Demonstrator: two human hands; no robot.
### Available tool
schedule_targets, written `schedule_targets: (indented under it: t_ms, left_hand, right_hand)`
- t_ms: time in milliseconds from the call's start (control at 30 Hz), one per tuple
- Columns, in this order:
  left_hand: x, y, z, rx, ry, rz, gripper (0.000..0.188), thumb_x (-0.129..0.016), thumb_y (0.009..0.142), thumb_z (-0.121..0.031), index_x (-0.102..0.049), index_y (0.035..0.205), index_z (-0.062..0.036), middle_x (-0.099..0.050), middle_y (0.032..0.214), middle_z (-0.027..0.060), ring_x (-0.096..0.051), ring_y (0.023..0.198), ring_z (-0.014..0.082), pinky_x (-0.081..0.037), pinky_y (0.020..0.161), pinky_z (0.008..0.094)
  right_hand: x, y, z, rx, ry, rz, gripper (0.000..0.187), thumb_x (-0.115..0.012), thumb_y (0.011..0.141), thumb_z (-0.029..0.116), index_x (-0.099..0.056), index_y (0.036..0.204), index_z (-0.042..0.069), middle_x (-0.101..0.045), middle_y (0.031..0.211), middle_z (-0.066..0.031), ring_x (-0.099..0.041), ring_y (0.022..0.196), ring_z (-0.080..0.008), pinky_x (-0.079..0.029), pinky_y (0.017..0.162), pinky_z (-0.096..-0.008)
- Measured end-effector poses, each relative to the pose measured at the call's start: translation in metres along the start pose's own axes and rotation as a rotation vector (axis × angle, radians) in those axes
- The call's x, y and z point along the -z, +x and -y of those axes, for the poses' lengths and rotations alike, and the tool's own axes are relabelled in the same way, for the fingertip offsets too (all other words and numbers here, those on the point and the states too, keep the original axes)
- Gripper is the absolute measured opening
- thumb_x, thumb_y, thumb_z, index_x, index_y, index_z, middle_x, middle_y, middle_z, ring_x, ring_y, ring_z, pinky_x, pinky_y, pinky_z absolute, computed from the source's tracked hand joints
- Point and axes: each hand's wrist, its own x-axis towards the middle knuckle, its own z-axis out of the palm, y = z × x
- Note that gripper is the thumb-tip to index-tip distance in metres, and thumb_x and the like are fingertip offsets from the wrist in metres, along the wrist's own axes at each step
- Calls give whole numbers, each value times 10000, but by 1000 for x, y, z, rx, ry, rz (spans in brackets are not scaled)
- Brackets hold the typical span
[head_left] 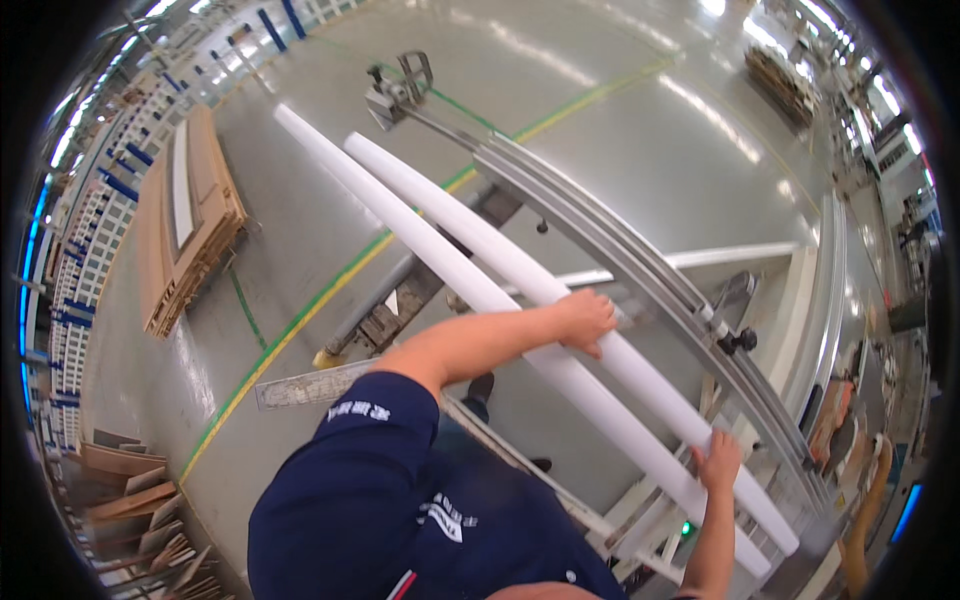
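Note:
Two long white rounded posts lie side by side, slanting from the far left to the near right. My left arm reaches across the nearer post, and my left hand is closed over the farther post around its middle. Further down that same post, close to its near end, my right hand grips it with the thumb on the side toward me. The undersides of both posts and some of my fingertips are hidden.
Beyond the posts runs a metal guide rail with a stop at its far end and a black knob. A pale machine frame stands right. Stacked brown panels lie left; wood offcuts pile up near left.

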Motion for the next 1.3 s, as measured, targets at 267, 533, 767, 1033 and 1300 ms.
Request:
schedule_targets:
  t_ms: [267, 533, 767, 1033, 1300]
  left_hand:
    - [-6, 20, 26, -36, -135, 11, 660, -863, 662, -224, -646, 1274, -105, -692, 1082, 147, -675, 1045, 347, -559, 872, 467]
    - [-3, 43, 11, -61, -17, -37, 671, -843, 684, -275, -627, 1279, -53, -672, 1092, 149, -642, 1047, 363, -543, 894, 465]
    - [-9, 71, 24, -33, -69, -239, 641, -855, 695, -162, -622, 1277, -24, -636, 1252, 200, -594, 1188, 394, -489, 1032, 444]
    - [-46, 49, 49, -11, 56, -417, 417, -770, 788, -216, -655, 1130, -6, -651, 1180, 198, -597, 1156, 376, -454, 1048, 499]
    - [78, -70, 238, 371, 14, -805, 539, -786, 855, -331, -652, 1307, -70, -651, 1330, 172, -592, 1271, 363, -443, 1108, 507]
  right_hand:
    - [13, 48, 21, -149, -2, -25, 724, -832, 797, 441, -581, 1375, 84, -658, 1198, -151, -603, 1156, -354, -482, 1000, -474]
    - [-35, 16, 28, -349, -75, -253, 853, -881, 710, 497, -563, 1422, 151, -611, 1293, -68, -549, 1259, -260, -459, 1032, -425]
    - [-33, 61, 12, -427, -63, -317, 797, -897, 700, 427, -613, 1383, 128, -619, 1330, -80, -574, 1240, -285, -497, 1017, -417]
    - [-78, 77, -8, -346, 51, -514, 651, -849, 749, 235, -664, 1355, 85, -619, 1447, -139, -542, 1357, -368, -425, 1145, -462]
    - [-80, 72, 31, -1340, 1363, -757, 669, -745, 929, 334, -509, 1447, -18, -506, 1457, -246, -524, 1357, -325, -450, 1118, -432]
